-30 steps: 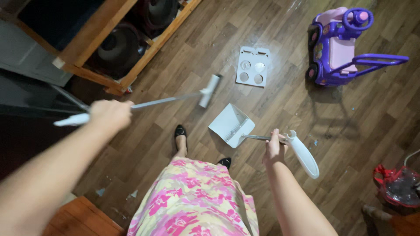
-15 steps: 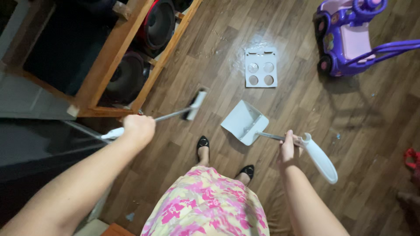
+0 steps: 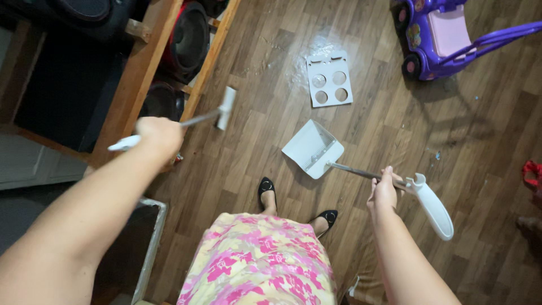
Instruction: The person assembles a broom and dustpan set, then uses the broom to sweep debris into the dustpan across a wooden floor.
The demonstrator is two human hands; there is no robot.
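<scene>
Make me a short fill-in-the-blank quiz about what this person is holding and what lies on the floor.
The left hand holds a long-handled white ____.
The right hand holds a white ____ by its metal shaft.
The flat white plastic panel on the wooden floor has ____ round holes.
The purple and pink toy ____ stands at top right.

Missing: broom; dustpan; four; car

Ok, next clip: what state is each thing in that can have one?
Broom: held by left hand, head near the wooden shelf.
Dustpan: held by right hand, pan looks empty, low over the floor.
White four-hole tray: flat on floor.
Purple ride-on toy car: upright.
</scene>
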